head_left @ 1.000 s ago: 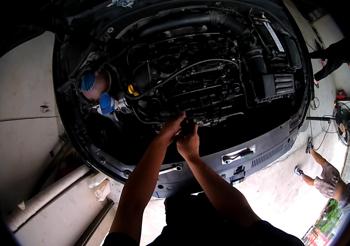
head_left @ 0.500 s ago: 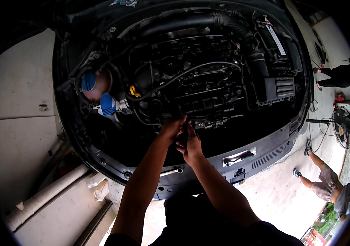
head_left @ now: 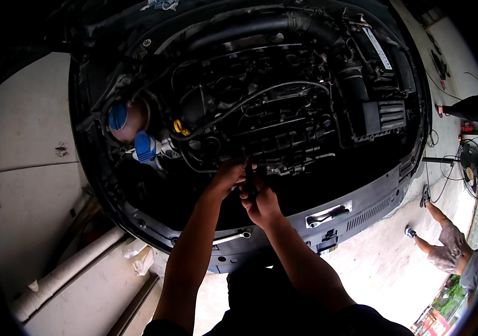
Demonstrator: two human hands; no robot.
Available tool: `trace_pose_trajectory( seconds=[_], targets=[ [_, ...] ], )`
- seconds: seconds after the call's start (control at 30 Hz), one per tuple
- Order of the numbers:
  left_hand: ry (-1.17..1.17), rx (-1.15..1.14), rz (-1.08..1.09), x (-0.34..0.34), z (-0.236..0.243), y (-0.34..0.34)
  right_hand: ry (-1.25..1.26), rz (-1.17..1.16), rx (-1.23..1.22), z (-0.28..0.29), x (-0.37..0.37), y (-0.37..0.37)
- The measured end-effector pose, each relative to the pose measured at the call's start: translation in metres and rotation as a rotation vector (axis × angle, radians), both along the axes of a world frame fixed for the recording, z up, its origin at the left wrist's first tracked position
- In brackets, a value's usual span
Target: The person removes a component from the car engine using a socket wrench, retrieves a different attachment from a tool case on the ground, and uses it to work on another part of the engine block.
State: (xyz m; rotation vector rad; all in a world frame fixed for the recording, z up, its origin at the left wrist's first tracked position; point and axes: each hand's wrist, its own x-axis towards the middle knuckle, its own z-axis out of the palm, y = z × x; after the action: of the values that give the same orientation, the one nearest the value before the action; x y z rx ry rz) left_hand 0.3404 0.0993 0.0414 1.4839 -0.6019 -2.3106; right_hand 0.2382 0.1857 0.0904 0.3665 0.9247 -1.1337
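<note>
Both my hands reach over the front of a dark engine (head_left: 267,120) in an open car bay. My left hand (head_left: 230,176) is closed near the engine's front edge, its fingertips at a slim dark upright piece. Just below and to the right, my right hand (head_left: 262,204) curls its fingers around something dark that I cannot make out in the shadow. The hands are close together. A ring spanner (head_left: 232,237) lies on the front panel (head_left: 275,235) between my forearms. Farther right, a ratchet handle (head_left: 328,216) rests over a light patch on that panel.
Left of the engine are two blue-capped reservoirs (head_left: 130,120) and a yellow dipstick loop (head_left: 180,127). The battery (head_left: 374,53) and a ribbed air box (head_left: 384,117) stand at the right. Beyond the car are a fan (head_left: 474,168) and two people, one in shorts (head_left: 447,246).
My left hand has shifted slightly left and my right hand slightly down, opening a small gap where the dark piece shows. The view has shifted a little.
</note>
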Motion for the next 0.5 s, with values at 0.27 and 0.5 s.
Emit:
trace_pose_trajectory(
  seconds=[0.27, 0.5],
  targets=[
    [-1.046, -1.519, -0.343, -0.035, -0.024, -0.053, -0.359, -0.303, 0.086, -0.009, 0.007, -0.007],
    [-1.106, -1.238, -0.545, -0.064, -0.042, -0.077, 0.851, 0.252, -0.020, -0.045, -0.002, -0.007]
  ],
)
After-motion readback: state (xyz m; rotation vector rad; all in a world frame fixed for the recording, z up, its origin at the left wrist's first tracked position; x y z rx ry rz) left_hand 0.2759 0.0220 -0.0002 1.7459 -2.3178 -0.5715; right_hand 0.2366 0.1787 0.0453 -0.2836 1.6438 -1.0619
